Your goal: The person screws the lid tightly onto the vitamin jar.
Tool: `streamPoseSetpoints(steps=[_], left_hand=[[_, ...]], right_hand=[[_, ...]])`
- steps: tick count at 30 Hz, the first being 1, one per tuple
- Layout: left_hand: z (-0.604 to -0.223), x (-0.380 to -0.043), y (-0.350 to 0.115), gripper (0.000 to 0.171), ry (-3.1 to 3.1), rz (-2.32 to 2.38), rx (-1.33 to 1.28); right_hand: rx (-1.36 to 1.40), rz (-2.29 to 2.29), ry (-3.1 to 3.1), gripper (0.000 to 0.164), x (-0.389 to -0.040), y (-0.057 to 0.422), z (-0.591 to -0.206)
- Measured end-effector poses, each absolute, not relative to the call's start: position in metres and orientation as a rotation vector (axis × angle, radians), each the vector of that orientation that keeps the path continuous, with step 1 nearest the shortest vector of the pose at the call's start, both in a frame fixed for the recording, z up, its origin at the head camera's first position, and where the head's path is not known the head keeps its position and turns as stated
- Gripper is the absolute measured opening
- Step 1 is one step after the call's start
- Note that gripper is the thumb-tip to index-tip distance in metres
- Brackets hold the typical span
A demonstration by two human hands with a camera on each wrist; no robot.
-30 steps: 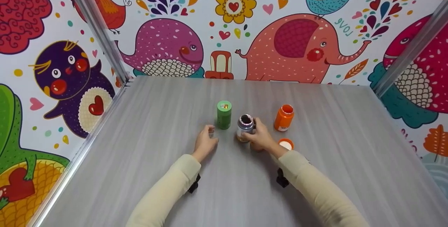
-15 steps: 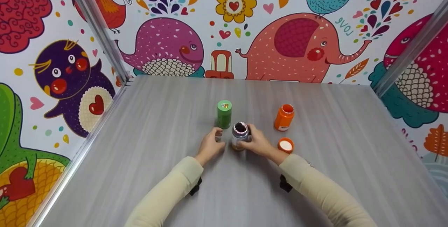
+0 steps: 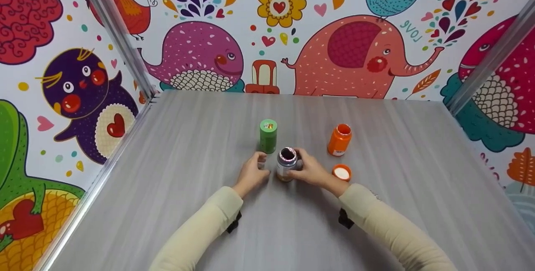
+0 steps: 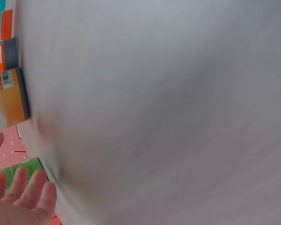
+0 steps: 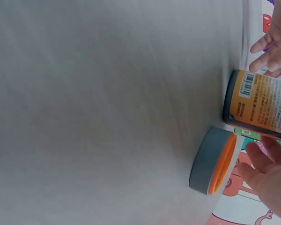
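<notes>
Near the centre of the head view, a grey round bottle (image 3: 284,166) with an orange-bottomed printed label stands nearly upright, its open mouth showing a dark inside (whether its base touches the tabletop, I cannot tell). The right hand (image 3: 311,171) grips it from the right, thumb across the near side and fingers bent round the far side. To its left, just apart from it, the left hand (image 3: 252,171) rests loosely curved, a gap between thumb and fingers, holding nothing.

Above the left hand stands a green cylindrical container with a paler top (image 3: 268,139). Farther right are an open-mouthed orange plastic bottle (image 3: 339,140) and, below it, beside the right wrist, a round orange lid with a white inside (image 3: 342,173). Everything is on a grey wood-grain tabletop (image 3: 188,137); cartoon animals cover the wall (image 3: 349,70) across the frame's top.
</notes>
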State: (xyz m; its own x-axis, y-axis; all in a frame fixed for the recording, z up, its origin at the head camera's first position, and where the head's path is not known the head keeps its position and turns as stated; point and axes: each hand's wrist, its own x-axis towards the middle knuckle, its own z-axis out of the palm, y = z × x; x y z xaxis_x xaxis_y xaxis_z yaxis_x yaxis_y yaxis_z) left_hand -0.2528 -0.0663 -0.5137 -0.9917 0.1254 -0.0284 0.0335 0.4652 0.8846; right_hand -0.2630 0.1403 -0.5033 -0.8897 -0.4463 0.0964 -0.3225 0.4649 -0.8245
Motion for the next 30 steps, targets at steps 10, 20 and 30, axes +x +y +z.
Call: streamPoseSetpoints(steps=[10, 20, 30], left_hand=[[-0.517, -0.251, -0.065, 0.049, 2.552, 1.581, 0.268], [-0.513, -0.25, -0.057, 0.057, 2.511, 1.577, 0.296], [-0.513, -0.25, -0.051, 0.069, 2.445, 1.612, 0.378]], right_hand=[[-0.731, -1.333, 2.547, 0.073, -0.263, 0.169, -0.506], [-0.729, -1.096, 2.679, 0.064, -0.26, 0.187, -0.511], [-0.716, -1.012, 2.729, 0.06, -0.261, 0.19, -0.517]])
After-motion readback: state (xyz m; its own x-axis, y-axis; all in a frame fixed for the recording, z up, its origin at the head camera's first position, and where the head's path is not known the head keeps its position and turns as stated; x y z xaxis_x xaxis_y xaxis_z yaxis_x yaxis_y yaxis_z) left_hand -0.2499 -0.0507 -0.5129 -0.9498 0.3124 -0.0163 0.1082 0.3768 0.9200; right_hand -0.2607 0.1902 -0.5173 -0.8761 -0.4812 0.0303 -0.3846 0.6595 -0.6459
